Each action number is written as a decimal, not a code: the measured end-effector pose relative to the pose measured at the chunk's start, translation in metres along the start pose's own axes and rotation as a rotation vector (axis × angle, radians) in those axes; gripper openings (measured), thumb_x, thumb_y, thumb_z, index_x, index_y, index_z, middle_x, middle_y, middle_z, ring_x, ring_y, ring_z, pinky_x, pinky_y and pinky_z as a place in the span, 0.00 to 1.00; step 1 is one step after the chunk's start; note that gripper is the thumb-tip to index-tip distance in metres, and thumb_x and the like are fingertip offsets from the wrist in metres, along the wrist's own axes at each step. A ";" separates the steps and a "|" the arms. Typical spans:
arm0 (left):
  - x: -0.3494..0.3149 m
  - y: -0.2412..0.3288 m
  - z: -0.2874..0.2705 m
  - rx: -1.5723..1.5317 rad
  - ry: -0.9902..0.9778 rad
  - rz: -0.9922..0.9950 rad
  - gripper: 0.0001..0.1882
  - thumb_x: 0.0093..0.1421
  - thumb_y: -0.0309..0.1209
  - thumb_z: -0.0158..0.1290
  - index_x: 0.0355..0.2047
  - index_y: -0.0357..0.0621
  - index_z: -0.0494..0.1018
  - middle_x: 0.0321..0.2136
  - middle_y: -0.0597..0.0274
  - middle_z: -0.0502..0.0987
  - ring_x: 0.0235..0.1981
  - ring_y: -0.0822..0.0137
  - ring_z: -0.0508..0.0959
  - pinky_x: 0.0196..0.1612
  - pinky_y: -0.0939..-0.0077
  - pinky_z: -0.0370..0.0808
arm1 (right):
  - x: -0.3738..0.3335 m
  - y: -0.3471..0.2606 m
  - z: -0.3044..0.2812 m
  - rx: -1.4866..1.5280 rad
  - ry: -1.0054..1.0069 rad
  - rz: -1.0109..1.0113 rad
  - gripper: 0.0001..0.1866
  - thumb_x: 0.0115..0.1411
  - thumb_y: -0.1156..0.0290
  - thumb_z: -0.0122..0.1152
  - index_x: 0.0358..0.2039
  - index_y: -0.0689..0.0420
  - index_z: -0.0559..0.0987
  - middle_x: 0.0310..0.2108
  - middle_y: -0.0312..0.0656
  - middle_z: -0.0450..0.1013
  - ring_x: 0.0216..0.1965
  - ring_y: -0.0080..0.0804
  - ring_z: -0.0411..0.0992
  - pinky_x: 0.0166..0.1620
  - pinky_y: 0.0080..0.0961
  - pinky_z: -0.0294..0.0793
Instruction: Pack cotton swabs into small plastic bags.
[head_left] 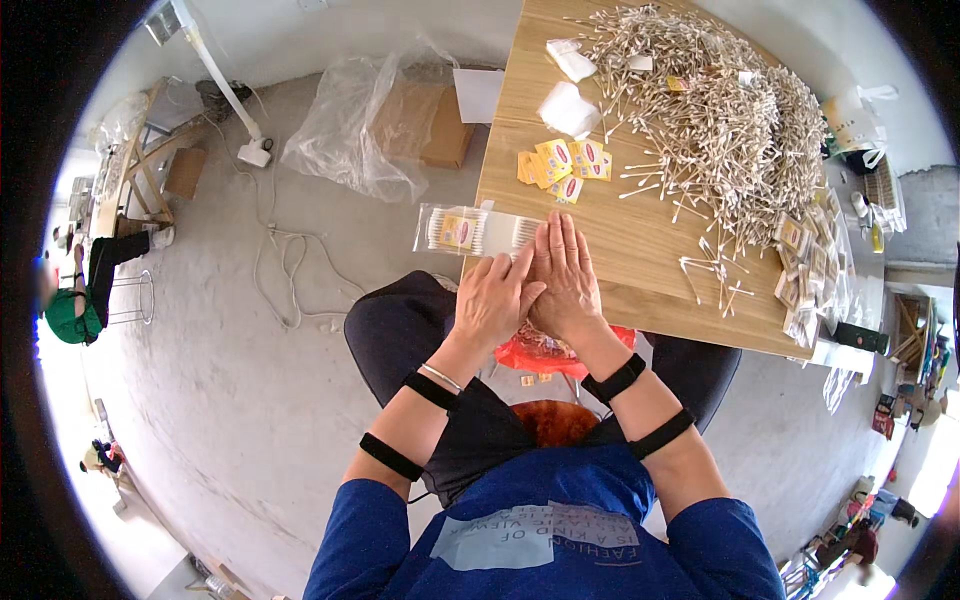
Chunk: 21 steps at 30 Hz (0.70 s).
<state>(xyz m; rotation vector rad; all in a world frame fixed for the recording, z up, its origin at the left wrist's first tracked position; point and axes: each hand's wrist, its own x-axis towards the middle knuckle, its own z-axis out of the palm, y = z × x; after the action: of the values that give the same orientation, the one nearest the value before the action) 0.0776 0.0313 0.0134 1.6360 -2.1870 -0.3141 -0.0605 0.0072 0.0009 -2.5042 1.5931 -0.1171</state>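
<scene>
A clear plastic bag [430, 228] lies at the table's left corner and sticks out past its edge. Inside are a row of cotton swabs [473, 232] and a yellow printed card [458, 232]. Beside them a second bundle of white swabs [523, 231] shows partly, its right side hidden by my fingers. My right hand [565, 275] lies flat, palm down, fingers stretched out together. Against it rests my left hand [495, 300], index finger extended toward the right hand, thumb apart, other fingers slightly bent. What lies beneath both palms is hidden.
A big heap of loose cotton swabs [710, 120] covers the table's far right. Yellow cards [565, 165] and empty clear bags [570, 110] lie ahead. Packed swab bags [797, 265] pile up at the right edge. A red plastic bag [540, 352] is below the table edge.
</scene>
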 end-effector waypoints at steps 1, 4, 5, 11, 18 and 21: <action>0.000 0.000 0.000 -0.004 -0.014 -0.009 0.27 0.63 0.48 0.46 0.56 0.45 0.65 0.31 0.56 0.72 0.33 0.55 0.73 0.41 0.63 0.70 | 0.000 0.001 0.000 -0.007 -0.004 0.003 0.38 0.60 0.57 0.40 0.65 0.68 0.49 0.69 0.56 0.39 0.71 0.47 0.35 0.70 0.40 0.36; 0.001 0.000 0.000 -0.002 -0.029 -0.009 0.27 0.63 0.48 0.46 0.56 0.44 0.65 0.31 0.56 0.72 0.34 0.55 0.73 0.41 0.63 0.71 | -0.001 0.002 0.002 0.017 0.004 0.003 0.38 0.60 0.58 0.40 0.65 0.67 0.49 0.69 0.55 0.39 0.71 0.47 0.35 0.70 0.40 0.36; 0.002 0.000 0.000 0.005 -0.031 0.000 0.28 0.63 0.48 0.45 0.56 0.43 0.65 0.31 0.56 0.72 0.34 0.55 0.73 0.41 0.63 0.71 | -0.001 0.002 0.002 0.017 0.005 0.004 0.38 0.60 0.58 0.40 0.65 0.67 0.49 0.69 0.55 0.39 0.71 0.47 0.35 0.70 0.40 0.36; 0.006 0.001 -0.002 -0.024 -0.013 -0.031 0.28 0.62 0.47 0.47 0.55 0.40 0.65 0.31 0.55 0.74 0.32 0.56 0.75 0.39 0.64 0.72 | 0.000 0.000 0.000 0.011 -0.003 0.013 0.36 0.62 0.57 0.38 0.65 0.66 0.49 0.69 0.56 0.39 0.71 0.48 0.35 0.70 0.40 0.36; 0.008 0.001 -0.001 0.007 -0.032 -0.036 0.27 0.61 0.47 0.48 0.54 0.40 0.66 0.30 0.56 0.74 0.32 0.57 0.75 0.39 0.65 0.73 | 0.001 -0.001 -0.002 -0.003 -0.002 0.006 0.35 0.63 0.57 0.36 0.65 0.67 0.50 0.68 0.56 0.40 0.70 0.49 0.35 0.70 0.41 0.35; 0.009 0.002 -0.003 0.001 -0.046 -0.039 0.28 0.61 0.47 0.49 0.55 0.41 0.65 0.32 0.55 0.75 0.34 0.56 0.76 0.39 0.64 0.73 | 0.000 -0.001 -0.002 -0.005 0.008 0.003 0.34 0.63 0.58 0.36 0.65 0.67 0.50 0.68 0.56 0.41 0.70 0.49 0.36 0.70 0.41 0.35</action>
<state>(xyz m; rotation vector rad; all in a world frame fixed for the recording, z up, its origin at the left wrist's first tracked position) 0.0754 0.0235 0.0184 1.6901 -2.1908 -0.3644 -0.0595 0.0074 0.0029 -2.5081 1.6024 -0.1233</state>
